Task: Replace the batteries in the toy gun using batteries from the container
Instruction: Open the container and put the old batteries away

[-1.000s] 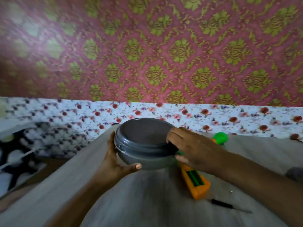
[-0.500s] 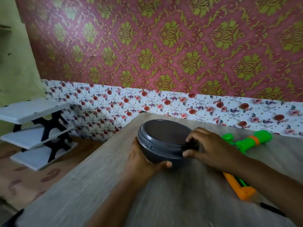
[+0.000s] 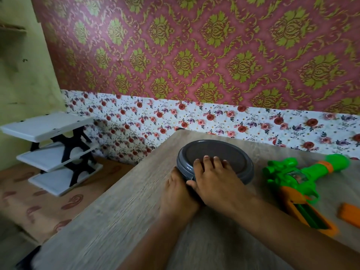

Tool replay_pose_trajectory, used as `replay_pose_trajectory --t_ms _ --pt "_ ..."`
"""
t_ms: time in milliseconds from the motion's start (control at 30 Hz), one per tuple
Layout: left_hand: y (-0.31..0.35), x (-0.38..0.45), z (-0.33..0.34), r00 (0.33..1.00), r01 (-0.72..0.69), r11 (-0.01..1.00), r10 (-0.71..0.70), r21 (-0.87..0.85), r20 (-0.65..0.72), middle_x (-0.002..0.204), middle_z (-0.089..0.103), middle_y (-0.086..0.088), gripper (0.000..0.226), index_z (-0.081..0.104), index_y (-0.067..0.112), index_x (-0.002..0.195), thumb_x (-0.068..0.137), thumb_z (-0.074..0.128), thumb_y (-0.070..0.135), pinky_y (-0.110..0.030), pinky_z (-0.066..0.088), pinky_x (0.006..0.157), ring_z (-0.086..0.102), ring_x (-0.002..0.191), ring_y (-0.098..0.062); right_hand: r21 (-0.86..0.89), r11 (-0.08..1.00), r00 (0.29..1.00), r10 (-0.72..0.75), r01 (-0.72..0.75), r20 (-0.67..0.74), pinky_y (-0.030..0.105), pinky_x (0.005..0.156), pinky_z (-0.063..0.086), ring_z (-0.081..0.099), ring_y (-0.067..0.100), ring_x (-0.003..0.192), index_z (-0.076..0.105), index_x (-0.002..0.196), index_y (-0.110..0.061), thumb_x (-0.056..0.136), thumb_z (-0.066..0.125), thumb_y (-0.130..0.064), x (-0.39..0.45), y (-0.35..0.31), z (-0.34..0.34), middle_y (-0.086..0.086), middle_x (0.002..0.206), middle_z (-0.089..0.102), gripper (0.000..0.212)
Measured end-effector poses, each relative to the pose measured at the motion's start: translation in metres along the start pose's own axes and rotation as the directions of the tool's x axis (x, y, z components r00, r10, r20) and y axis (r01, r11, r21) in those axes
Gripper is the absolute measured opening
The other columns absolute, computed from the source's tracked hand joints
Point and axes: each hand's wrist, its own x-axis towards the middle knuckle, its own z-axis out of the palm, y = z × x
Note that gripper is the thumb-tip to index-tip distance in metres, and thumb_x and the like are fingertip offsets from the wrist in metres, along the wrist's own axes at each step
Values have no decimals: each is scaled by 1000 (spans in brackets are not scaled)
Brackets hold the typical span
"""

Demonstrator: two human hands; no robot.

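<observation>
A round grey container (image 3: pixel 224 154) with its lid on stands on the wooden table (image 3: pixel 116 221). My left hand (image 3: pixel 176 193) grips the container's near left side, partly hidden under my right hand. My right hand (image 3: pixel 216 180) lies over the lid's near edge, fingers on top and thumb hooked at the rim. The green and orange toy gun (image 3: pixel 298 178) lies to the right of the container, its orange grip open and showing a dark slot. No batteries are visible.
A small orange cover piece (image 3: pixel 349 212) lies on the table at the right edge, beside the gun's grip. The table's left edge drops to the floor, where a white three-tier rack (image 3: pixel 56 151) stands. A papered wall runs behind the table.
The container, held up a second ago, now sits on the table. My right hand has moved from the lid's right rim to its near edge. My left hand has kept hold of the container.
</observation>
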Motion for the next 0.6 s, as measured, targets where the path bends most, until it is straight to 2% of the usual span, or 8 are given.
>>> replay_pose_trajectory --t_ms 67,133,167,233,333,433,500,600 --pt "1 0 0 1000 2 1000 -2 14 4 140 43 -1 86 23 21 143 75 73 41 -31 38 105 45 126 -18 -30 1000 1000 -1 1 20 57 101 37 42 49 123 30 135 1 97 21 -42 1 -4 -4 36 135 39 58" --pt "2 0 0 1000 6 1000 -6 24 -5 139 44 -1 86 24 20 142 74 73 42 -30 39 103 46 125 -19 -68 997 998 26 -21 63 56 78 53 61 50 95 53 115 2 94 20 -41 4 -3 -4 36 109 60 58" --pt "3 0 -1 1000 12 1000 -12 24 -8 138 45 -1 86 25 20 141 73 73 41 -31 41 102 47 123 -19 -67 997 997 45 -41 63 53 67 56 66 46 81 60 104 1 90 21 -41 5 -1 -2 32 95 66 58" --pt "4 0 -1 999 33 999 -33 16 -5 134 48 -2 84 27 20 140 73 74 40 -32 45 99 50 119 -19 -66 997 1000 26 -27 -15 48 61 57 68 41 71 63 93 -2 87 23 -41 6 2 5 27 83 69 56" --pt "4 -1 -1 997 69 997 -70 32 25 128 53 -1 83 28 20 136 71 75 43 -34 48 95 54 113 -19 -64 998 989 -27 18 -146 42 59 56 67 35 67 61 90 -4 88 25 -40 6 4 6 21 77 69 51" --pt "2 -1 0 996 71 996 -74 58 54 132 50 2 101 27 23 136 57 79 58 -35 46 100 51 118 -16 3 1000 972 -12 13 -233 35 49 52 65 31 59 59 93 -2 90 27 -39 8 11 -7 17 72 68 49" --pt "2 -1 0 994 80 996 -82 32 73 137 46 4 113 24 26 139 49 79 65 -36 44 103 48 123 -15 54 998 969 -13 27 -247 35 54 52 67 33 69 56 104 -1 93 25 -41 10 20 -25 19 82 69 51" --pt "4 -1 -2 992 87 996 -89 21 90 139 42 4 115 22 26 141 49 81 61 -35 40 106 43 126 -15 86 992 957 -65 93 -283 37 70 47 63 35 91 46 120 -4 93 24 -43 13 41 -39 18 104 65 52"
